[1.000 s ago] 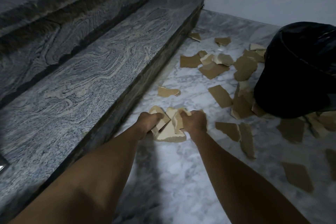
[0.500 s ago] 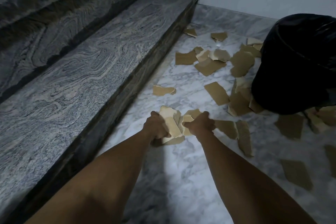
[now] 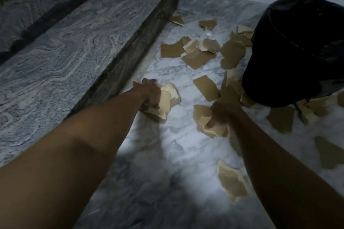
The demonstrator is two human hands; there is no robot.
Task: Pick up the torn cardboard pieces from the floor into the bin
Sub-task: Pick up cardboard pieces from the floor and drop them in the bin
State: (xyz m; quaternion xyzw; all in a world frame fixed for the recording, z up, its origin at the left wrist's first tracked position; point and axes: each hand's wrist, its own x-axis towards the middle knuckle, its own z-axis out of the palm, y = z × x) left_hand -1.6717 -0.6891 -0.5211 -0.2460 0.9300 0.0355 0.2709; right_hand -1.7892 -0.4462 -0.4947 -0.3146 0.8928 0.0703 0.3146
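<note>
Left hand (image 3: 149, 95) fingers curled round a cardboard wad (image 3: 167, 101); right hand (image 3: 222, 115) clenched on a second wad (image 3: 202, 117) (blurry). Loose pieces (image 3: 198, 58) on floor (image 3: 176, 145), 12 to 3 o'clock, by bin (image 3: 297, 52) at 2.

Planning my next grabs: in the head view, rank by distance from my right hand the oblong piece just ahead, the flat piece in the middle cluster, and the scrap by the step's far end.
1. oblong piece, just ahead of the right hand.
2. flat piece, farther on, middle cluster.
3. scrap, farthest, against the step.
</note>
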